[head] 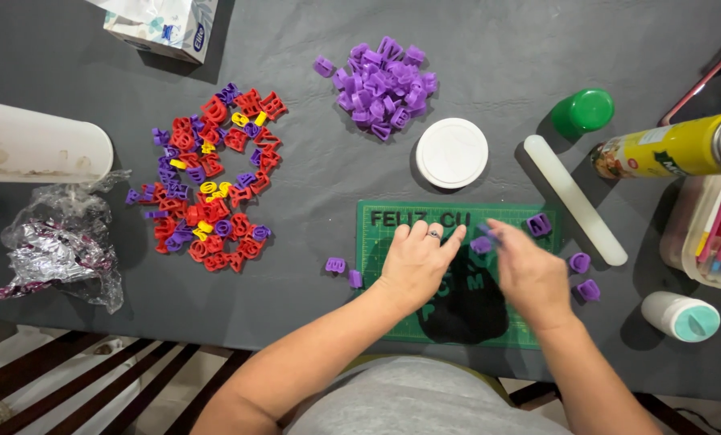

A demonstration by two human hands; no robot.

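Left hand (419, 259) lay open on the green cutting mat (376, 242) | right hand (529, 270) apparently pinched a small purple plastic letter cutter (483, 242), blurred | clear plastic tub (686, 242) held pens, cut off at frame edge

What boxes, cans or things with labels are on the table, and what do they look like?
Tissue box: top left corner, white and pale blue carton.
Spray can: right edge, lying down, yellow with a silver end.
Small jar: lower right, white with a teal lid.
Green bottle: upper right, round green cap.
Cutting mat: under the hands, green, dark cut-out letters on top.
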